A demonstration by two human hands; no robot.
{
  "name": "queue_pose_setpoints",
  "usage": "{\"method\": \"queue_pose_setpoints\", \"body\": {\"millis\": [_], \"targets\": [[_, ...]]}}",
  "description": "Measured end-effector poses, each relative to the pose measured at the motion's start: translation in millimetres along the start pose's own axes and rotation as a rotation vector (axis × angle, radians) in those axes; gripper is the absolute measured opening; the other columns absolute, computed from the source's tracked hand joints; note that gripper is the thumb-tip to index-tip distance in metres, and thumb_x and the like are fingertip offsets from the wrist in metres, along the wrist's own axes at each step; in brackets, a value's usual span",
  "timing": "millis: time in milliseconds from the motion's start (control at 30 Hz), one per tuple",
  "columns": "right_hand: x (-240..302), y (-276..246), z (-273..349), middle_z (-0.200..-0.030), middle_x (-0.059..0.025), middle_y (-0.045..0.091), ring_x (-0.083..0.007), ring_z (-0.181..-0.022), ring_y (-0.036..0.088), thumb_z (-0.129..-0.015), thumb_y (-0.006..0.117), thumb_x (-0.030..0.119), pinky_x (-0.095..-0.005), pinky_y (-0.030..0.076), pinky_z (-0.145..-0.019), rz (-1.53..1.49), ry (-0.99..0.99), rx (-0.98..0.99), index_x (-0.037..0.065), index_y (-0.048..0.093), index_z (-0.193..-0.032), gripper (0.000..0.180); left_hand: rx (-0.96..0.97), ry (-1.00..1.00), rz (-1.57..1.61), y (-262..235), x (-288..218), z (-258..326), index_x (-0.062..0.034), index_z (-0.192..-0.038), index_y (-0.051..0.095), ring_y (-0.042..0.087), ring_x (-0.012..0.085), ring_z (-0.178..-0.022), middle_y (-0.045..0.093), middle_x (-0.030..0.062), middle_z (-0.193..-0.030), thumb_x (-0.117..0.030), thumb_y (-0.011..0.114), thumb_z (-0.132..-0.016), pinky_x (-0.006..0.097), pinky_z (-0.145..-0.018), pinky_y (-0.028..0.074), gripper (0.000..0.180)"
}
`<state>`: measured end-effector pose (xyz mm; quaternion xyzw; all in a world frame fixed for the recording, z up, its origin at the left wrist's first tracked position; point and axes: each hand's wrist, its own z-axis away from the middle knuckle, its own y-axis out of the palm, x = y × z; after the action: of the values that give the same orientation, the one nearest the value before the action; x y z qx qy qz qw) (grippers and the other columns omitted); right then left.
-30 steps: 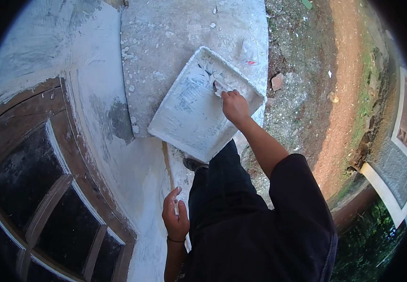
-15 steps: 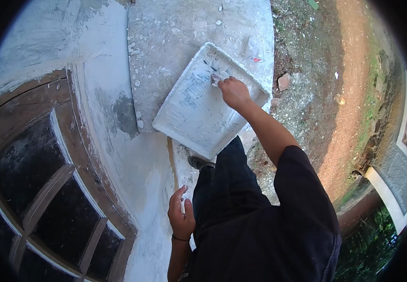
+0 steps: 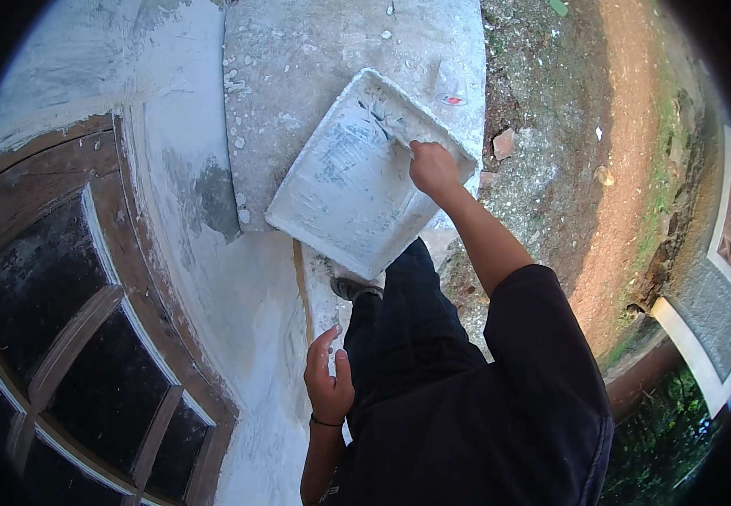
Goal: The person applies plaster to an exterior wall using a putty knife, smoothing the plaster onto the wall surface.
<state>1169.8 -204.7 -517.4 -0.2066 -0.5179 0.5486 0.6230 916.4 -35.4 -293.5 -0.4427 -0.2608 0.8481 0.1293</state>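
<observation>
Tray (image 3: 331, 246) might tip if pushed where it pokes past the slab (image 3: 285, 93). Right hand (image 3: 434, 171) curls tight over it, can't tell on what; left hand (image 3: 329, 391) is loose, nearer than it.

Right hand (image 3: 434, 169) curled shut, right forearm (image 3: 488, 239) stretched forward, left hand (image 3: 329, 388) low, fingers (image 3: 318, 347) loosely bent

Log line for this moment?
right hand: over white-smeared rectangular tray, grip unclear | left hand: partly open, nothing held | brown wood-framed panes: at left
</observation>
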Motion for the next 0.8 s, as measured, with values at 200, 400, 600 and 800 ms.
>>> {"method": "queue_pose_setpoints", "body": {"millis": [200,400,600,800], "targets": [[12.0,6.8,-7.0,-0.086,-0.0261,0.062,-0.0391,-0.083,0.061,-0.073,0.049,0.01,-0.0463,0.047,-0.077,-0.101,0.141,0.027,0.002,0.063,-0.095,0.027,-0.011,0.029,0.009,3.9,1.7,3.2,0.0042,-0.111,0.054,0.057,0.0294,-0.102,0.059,0.0187,-0.108,-0.006,0.044,-0.087,0.036,-0.09,0.042,0.028],[36.5,8.2,-30.2,-0.086,-0.0267,0.062,-0.0413,-0.084,0.061,-0.07,0.05,0.008,-0.0459,0.05,-0.076,-0.172,0.238,-0.009,-0.002,0.063,-0.087,0.023,-0.022,0.034,0.017,5.1,-0.2,3.4,0.0044,-0.111,0.054,0.057,0.0298,-0.101,0.059,0.0189,-0.108,-0.005,0.044,-0.086,0.036,-0.089,0.043,0.028],[49.9,3.3,-48.3,-0.088,-0.0274,0.062,-0.042,-0.084,0.061,-0.068,0.053,0.01,-0.0448,0.049,-0.078,-0.255,0.25,-0.051,-0.004,0.063,-0.086,0.025,-0.056,0.023,0.014,1.8,-0.5,10.2,0.0046,-0.111,0.053,0.057,0.0299,-0.1,0.06,0.0188,-0.108,-0.004,0.044,-0.086,0.036,-0.089,0.043,0.028],[15.9,6.6,-43.9,-0.089,-0.0306,0.061,-0.0412,-0.088,0.06,-0.068,0.056,0.015,-0.043,0.048,-0.079,-0.501,0.378,-0.076,-0.009,0.062,-0.087,0.031,-0.059,0.0,0.033,2.1,3.5,11.5,0.0037,-0.112,0.054,0.057,0.0288,-0.101,0.059,0.0187,-0.108,-0.004,0.045,-0.085,0.035,-0.09,0.042,0.029]]}}
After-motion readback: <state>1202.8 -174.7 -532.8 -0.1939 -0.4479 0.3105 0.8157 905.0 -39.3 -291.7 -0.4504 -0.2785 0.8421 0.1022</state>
